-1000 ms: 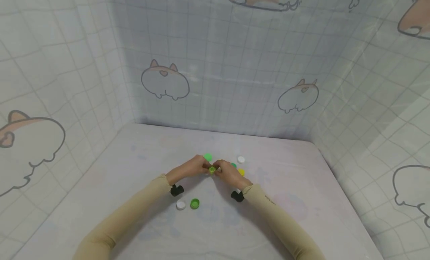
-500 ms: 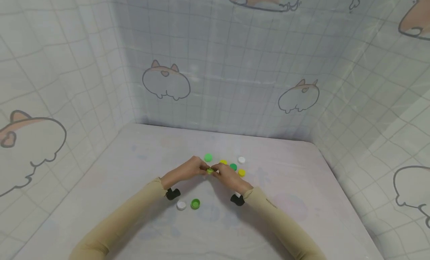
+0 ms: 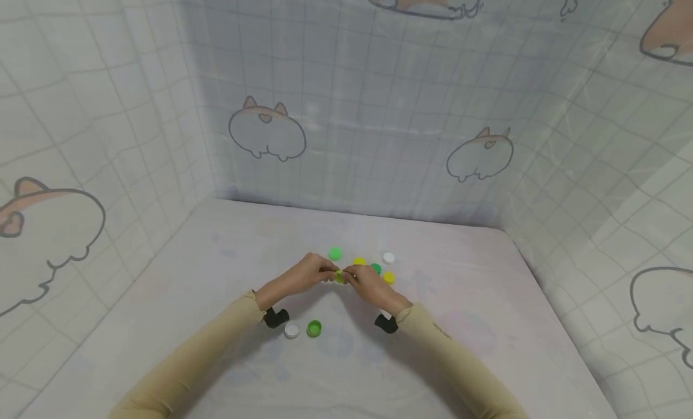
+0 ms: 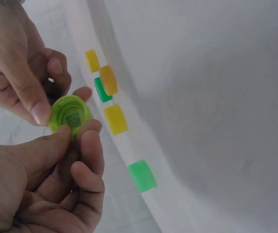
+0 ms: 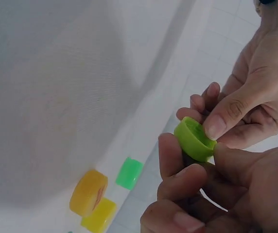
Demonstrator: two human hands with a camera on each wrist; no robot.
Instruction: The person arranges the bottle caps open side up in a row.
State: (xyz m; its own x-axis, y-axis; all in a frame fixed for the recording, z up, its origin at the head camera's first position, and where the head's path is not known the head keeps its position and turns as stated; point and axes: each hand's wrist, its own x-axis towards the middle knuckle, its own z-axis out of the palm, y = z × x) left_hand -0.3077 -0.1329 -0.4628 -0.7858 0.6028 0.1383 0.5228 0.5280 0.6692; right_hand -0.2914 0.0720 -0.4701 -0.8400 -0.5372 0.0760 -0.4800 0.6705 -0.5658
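Observation:
A lime-green bottle cap (image 3: 339, 277) is held between both hands, above the table. In the left wrist view, the hollow inside of the cap (image 4: 71, 114) shows, with ridged rings round its wall. My left hand (image 3: 305, 275) pinches one side of it between thumb and fingers. On the opposite side my right hand (image 3: 372, 285) grips the rim, its thumb and index finger on the cap (image 5: 195, 140) in the right wrist view. Just beyond the hands lie a light green cap (image 3: 335, 253), a yellow cap (image 3: 360, 262) and a dark green cap (image 3: 376, 268).
Another yellow cap (image 3: 388, 278) and a white cap (image 3: 388, 258) lie right of the hands. Nearer the body, a white cap (image 3: 292, 330) sits beside a green cap (image 3: 314, 328). An orange-yellow cap (image 4: 108, 80) appears in the wrist views. Patterned cloth walls (image 3: 346, 136) enclose the table.
Both hands have come slightly nearer the body and the lime-green cap has turned between them. The yellow cap behind the right hand, hidden a second ago, shows now.

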